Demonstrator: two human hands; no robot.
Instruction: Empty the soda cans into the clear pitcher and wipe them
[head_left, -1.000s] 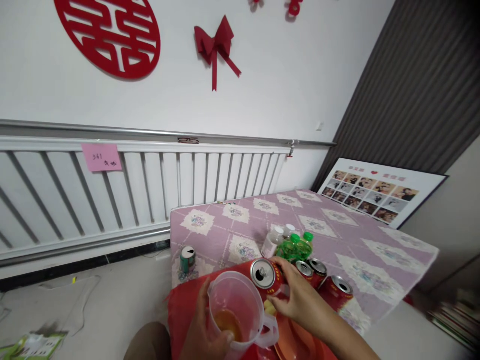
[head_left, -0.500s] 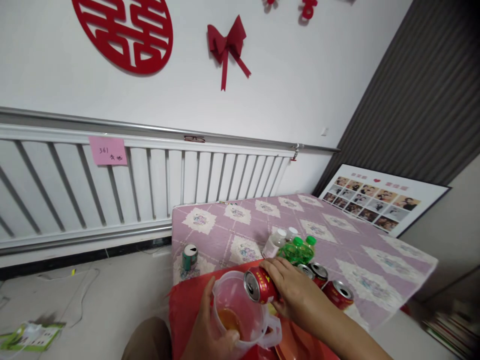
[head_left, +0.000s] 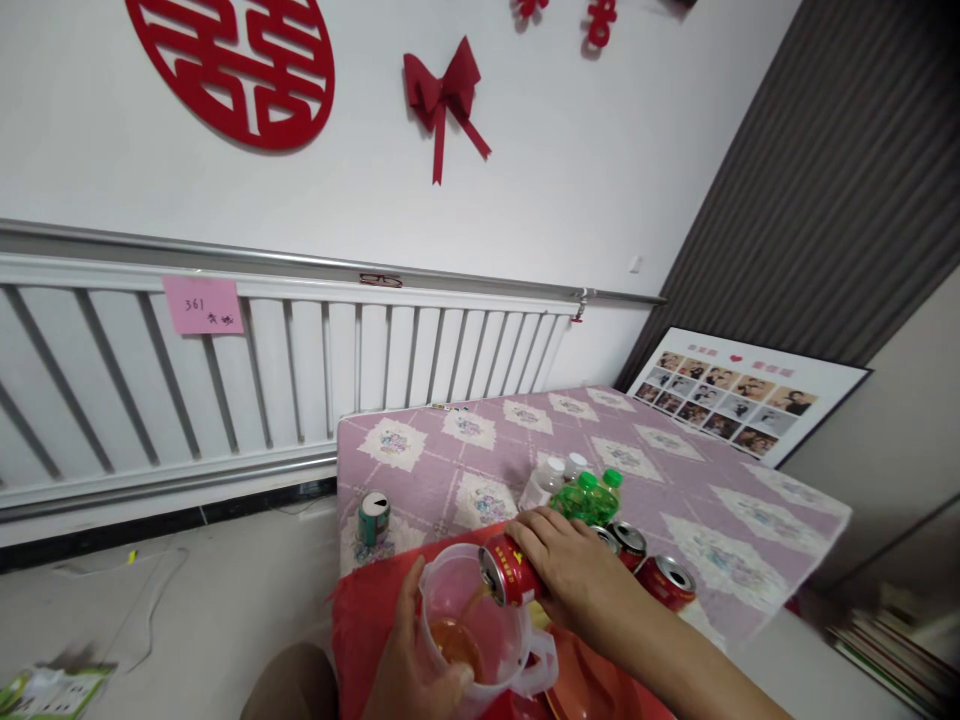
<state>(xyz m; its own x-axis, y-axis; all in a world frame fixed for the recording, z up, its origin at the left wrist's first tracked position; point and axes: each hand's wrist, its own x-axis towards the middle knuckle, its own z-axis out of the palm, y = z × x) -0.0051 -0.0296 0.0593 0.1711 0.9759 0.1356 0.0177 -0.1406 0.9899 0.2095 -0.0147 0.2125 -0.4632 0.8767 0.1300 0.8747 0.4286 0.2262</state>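
My right hand [head_left: 564, 565] grips a red drink can [head_left: 517, 570], tipped so its opening faces left over a clear plastic measuring jug [head_left: 501, 640]. A thin brownish stream runs from the can into the jug, where amber liquid [head_left: 453, 640] lies at the bottom. Wrapped round the jug's left side, my left hand [head_left: 424, 650] has its thumb on the near wall. The jug's handle [head_left: 541, 662] points right. Beneath it lies a red cloth [head_left: 367, 600].
A green open can [head_left: 373, 520] stands at the table's left. Beyond my right hand are white-capped bottles [head_left: 544, 483], green-capped bottles [head_left: 592, 497] and several cans, one red [head_left: 667, 582]. A radiator [head_left: 420, 350] runs behind the flowered tablecloth [head_left: 525, 415]. A photo board [head_left: 750, 390] leans at right.
The red can has tilted further down, and liquid now streams from it into the jug. My left hand keeps its hold on the jug. The view has shifted slightly.
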